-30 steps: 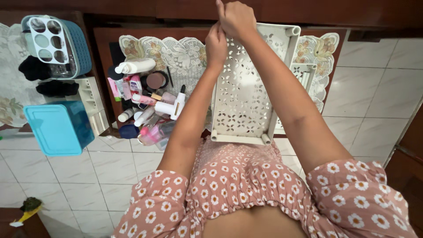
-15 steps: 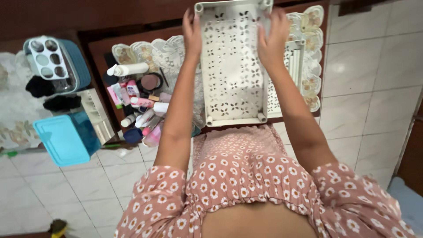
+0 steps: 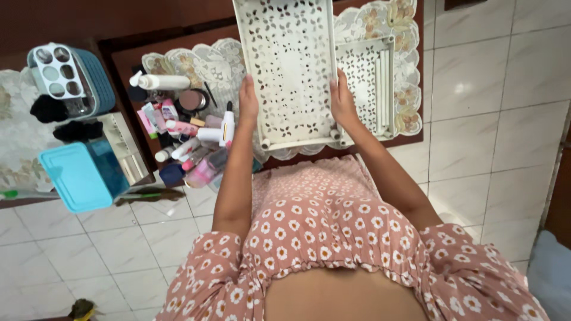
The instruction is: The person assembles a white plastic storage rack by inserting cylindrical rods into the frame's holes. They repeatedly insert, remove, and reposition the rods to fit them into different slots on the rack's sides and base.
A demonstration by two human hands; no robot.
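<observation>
While both hands grip its long sides, the white perforated tray [image 3: 288, 65] hangs above the lace-covered table [image 3: 205, 62]; left hand [image 3: 248, 102] clasps one edge, right hand [image 3: 341, 100] the other; cosmetics [image 3: 187, 139] crowd just left.

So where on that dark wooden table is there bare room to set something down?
Little: a lace-mat patch between the pile of cosmetic bottles and tubes and the white perforated plastic tray that both hands hold. Left is crowded; a second perforated tray fills the right.
</observation>
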